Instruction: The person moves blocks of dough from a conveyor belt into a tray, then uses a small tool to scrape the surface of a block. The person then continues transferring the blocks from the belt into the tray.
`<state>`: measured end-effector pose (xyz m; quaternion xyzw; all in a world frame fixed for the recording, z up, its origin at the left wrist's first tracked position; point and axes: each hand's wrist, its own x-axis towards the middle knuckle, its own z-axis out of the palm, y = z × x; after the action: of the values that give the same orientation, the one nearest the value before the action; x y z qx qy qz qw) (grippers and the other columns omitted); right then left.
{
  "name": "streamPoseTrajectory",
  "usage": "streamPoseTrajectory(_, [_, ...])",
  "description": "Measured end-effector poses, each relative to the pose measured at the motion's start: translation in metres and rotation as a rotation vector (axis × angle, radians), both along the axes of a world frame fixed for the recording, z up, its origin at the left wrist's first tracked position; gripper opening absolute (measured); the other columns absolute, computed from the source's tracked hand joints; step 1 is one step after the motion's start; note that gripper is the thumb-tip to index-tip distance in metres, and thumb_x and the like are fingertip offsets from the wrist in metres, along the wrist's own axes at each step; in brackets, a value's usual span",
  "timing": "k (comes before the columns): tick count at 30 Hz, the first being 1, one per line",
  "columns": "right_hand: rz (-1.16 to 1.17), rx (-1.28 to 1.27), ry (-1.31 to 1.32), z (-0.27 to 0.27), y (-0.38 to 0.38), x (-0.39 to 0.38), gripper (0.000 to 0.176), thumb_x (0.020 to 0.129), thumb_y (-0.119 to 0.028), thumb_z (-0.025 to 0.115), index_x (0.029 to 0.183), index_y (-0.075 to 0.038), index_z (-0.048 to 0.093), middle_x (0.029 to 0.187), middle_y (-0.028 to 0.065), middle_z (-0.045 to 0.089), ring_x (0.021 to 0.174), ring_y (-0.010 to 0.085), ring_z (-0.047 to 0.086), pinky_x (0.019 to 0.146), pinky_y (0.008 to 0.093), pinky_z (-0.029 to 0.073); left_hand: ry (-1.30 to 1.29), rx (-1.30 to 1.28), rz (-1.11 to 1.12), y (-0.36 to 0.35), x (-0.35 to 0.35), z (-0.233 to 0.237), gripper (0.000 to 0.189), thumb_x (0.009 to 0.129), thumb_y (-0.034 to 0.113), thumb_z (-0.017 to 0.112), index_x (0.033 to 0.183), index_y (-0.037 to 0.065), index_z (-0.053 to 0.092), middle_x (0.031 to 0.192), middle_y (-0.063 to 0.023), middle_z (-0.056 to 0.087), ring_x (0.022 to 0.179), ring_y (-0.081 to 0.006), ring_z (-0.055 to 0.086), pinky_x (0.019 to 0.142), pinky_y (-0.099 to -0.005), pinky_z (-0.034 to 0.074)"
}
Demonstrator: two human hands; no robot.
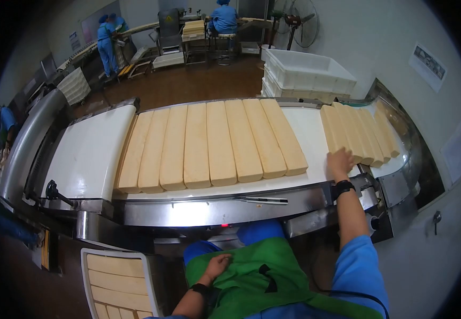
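My right hand [341, 160] reaches over the near edge of the conveyor, its fingers spread against the near end of a long pale-yellow block [335, 130]. That block is the leftmost of a tight group lying on the right part of the belt. My left hand [218, 266] rests on the green apron [273, 260] over my lap, fingers loosely curled with nothing visible in them. In front of me, a row of larger pale-yellow blocks [196, 146] lies side by side across the white belt [309, 133].
A pen-like tool [262, 200] lies on the metal front rail [198, 212]. At my lower left stands a white crate [85, 271] of blocks. Stacked white tubs [315, 80] stand behind the belt. Farther back, people in blue work near other machines [170, 32].
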<state>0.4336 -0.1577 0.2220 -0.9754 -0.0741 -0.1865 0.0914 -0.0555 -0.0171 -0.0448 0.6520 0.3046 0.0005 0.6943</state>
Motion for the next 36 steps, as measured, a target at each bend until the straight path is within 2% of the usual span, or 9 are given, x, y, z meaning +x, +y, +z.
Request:
streamPoseTrajectory(3, [-0.317, 0.230, 0.212, 0.011, -0.016, 0.013, 0.058, 0.073, -0.036, 0.065, 0.115, 0.002, 0.053, 0.126, 0.0243, 0.045, 0.122, 0.0384, 0.036, 0.099, 0.0488, 0.030, -0.014, -0.013, -0.006, 0.000, 0.001, 0.001, 0.027, 0.088, 0.013, 0.050, 0.111, 0.004, 0.060, 0.088, -0.0032, 0.064, 0.076, -0.0092, 0.056, 0.069, -0.0237, 0.046])
streamPoseTrajectory(6, [-0.156, 0.149, 0.474, 0.026, -0.015, 0.002, 0.059, 0.069, -0.035, 0.069, 0.113, 0.000, 0.051, 0.122, 0.0219, 0.046, 0.118, 0.0350, 0.038, 0.098, 0.0466, 0.030, -0.014, 0.006, -0.019, 0.001, 0.002, 0.006, 0.027, 0.088, 0.013, 0.050, 0.111, 0.004, 0.061, 0.085, -0.0013, 0.063, 0.073, -0.0084, 0.054, 0.067, -0.0239, 0.046])
streamPoseTrajectory(9, [0.019, -0.153, 0.074, 0.023, 0.004, -0.029, 0.060, 0.066, -0.035, 0.071, 0.112, -0.003, 0.050, 0.119, 0.0183, 0.047, 0.111, 0.0334, 0.042, 0.096, 0.0461, 0.032, -0.006, -0.016, 0.006, 0.000, 0.003, 0.007, 0.027, 0.088, 0.014, 0.050, 0.110, 0.004, 0.061, 0.084, -0.0010, 0.063, 0.072, -0.0082, 0.054, 0.067, -0.0241, 0.046])
streamPoseTrajectory(13, [0.167, -0.038, -0.093, 0.034, 0.022, -0.055, 0.064, 0.068, -0.037, 0.070, 0.119, -0.005, 0.048, 0.115, 0.0167, 0.048, 0.107, 0.0345, 0.045, 0.093, 0.0456, 0.036, 0.031, 0.059, -0.025, 0.001, 0.003, 0.009, 0.027, 0.089, 0.016, 0.050, 0.111, 0.004, 0.061, 0.086, -0.0019, 0.063, 0.074, -0.0088, 0.055, 0.068, -0.0245, 0.046])
streamPoseTrajectory(15, [0.147, 0.127, 0.305, 0.023, 0.029, -0.040, 0.058, 0.075, -0.034, 0.064, 0.122, -0.004, 0.047, 0.116, 0.0173, 0.047, 0.106, 0.0382, 0.047, 0.090, 0.0458, 0.040, 0.035, 0.060, -0.036, 0.000, 0.002, 0.009, 0.027, 0.089, 0.016, 0.050, 0.111, 0.005, 0.060, 0.087, -0.0022, 0.064, 0.075, -0.0091, 0.055, 0.069, -0.0248, 0.046])
streamPoseTrajectory(21, [0.680, 0.315, 0.279, -0.012, 0.028, 0.008, 0.048, 0.083, -0.035, 0.054, 0.117, -0.001, 0.055, 0.114, 0.0217, 0.052, 0.104, 0.0355, 0.052, 0.092, 0.0390, 0.041, 0.029, 0.053, -0.035, 0.002, 0.000, 0.002, 0.028, 0.089, 0.016, 0.051, 0.112, 0.006, 0.060, 0.092, -0.0025, 0.064, 0.080, -0.0096, 0.056, 0.073, -0.0255, 0.046])
streamPoseTrajectory(23, [0.576, 0.441, 0.265, -0.012, 0.020, 0.017, 0.047, 0.083, -0.035, 0.055, 0.118, -0.003, 0.055, 0.120, 0.0198, 0.049, 0.110, 0.0352, 0.048, 0.095, 0.0407, 0.038, -0.018, 0.093, -0.026, 0.002, 0.001, -0.002, 0.028, 0.089, 0.016, 0.051, 0.113, 0.006, 0.060, 0.091, -0.0029, 0.064, 0.080, -0.0097, 0.057, 0.073, -0.0254, 0.046])
streamPoseTrajectory(27, [-0.098, -0.010, -0.049, -0.001, -0.007, 0.027, 0.044, 0.084, -0.033, 0.055, 0.116, -0.003, 0.056, 0.129, 0.0159, 0.043, 0.123, 0.0334, 0.035, 0.102, 0.0471, 0.026, 0.030, 0.042, -0.021, 0.002, 0.000, -0.002, 0.028, 0.089, 0.015, 0.051, 0.113, 0.005, 0.060, 0.091, -0.0030, 0.064, 0.080, -0.0098, 0.057, 0.074, -0.0251, 0.046])
streamPoseTrajectory(36, [-0.139, 0.037, 0.351, 0.024, -0.008, 0.047, 0.064, 0.069, -0.032, 0.068, 0.114, 0.010, 0.047, 0.118, 0.0169, 0.050, 0.111, 0.0333, 0.043, 0.094, 0.0433, 0.035, 0.044, -0.018, -0.011, 0.003, 0.001, 0.000, 0.028, 0.089, 0.014, 0.050, 0.113, 0.005, 0.060, 0.091, -0.0049, 0.065, 0.082, -0.0109, 0.058, 0.075, -0.0255, 0.047])
